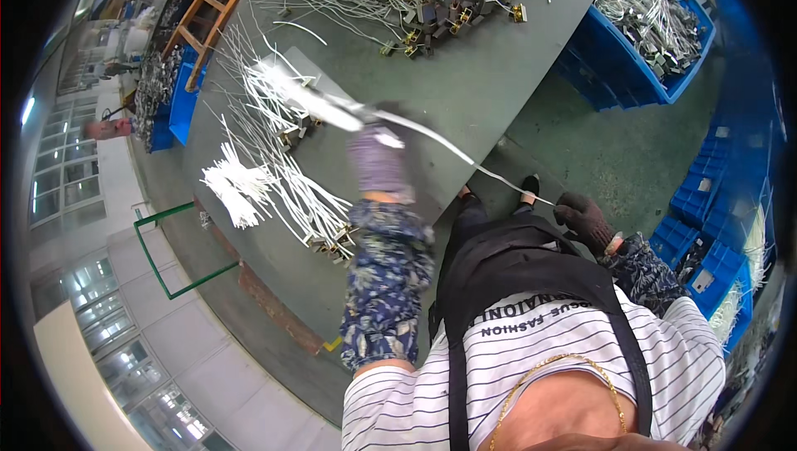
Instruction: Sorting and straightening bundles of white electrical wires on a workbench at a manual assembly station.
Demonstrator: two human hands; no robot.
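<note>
My left hand (pixel 379 156), in a purple glove, is over the grey table, smeared by motion. Its fingers look closed around a white wire (pixel 444 142), and a bright white strip (pixel 320 107) juts from it toward the far left. The wire runs across the table's edge to my right hand (pixel 585 219), in a dark glove beside my apron, whose fingers pinch its thin end. Left of my left hand lie white wires with small dark blocks (pixel 311 202) on their ends. A bundle of short white tubes (pixel 239 181) lies near the table's left edge.
More wired dark blocks (pixel 440 3) are heaped on the table's far side. A blue crate (pixel 639 36) full of wired parts stands at the far right. Blue bins (pixel 706 202) line the right side. A wooden ladder-like frame (pixel 212 7) and green metal frame (pixel 178 252) are at left.
</note>
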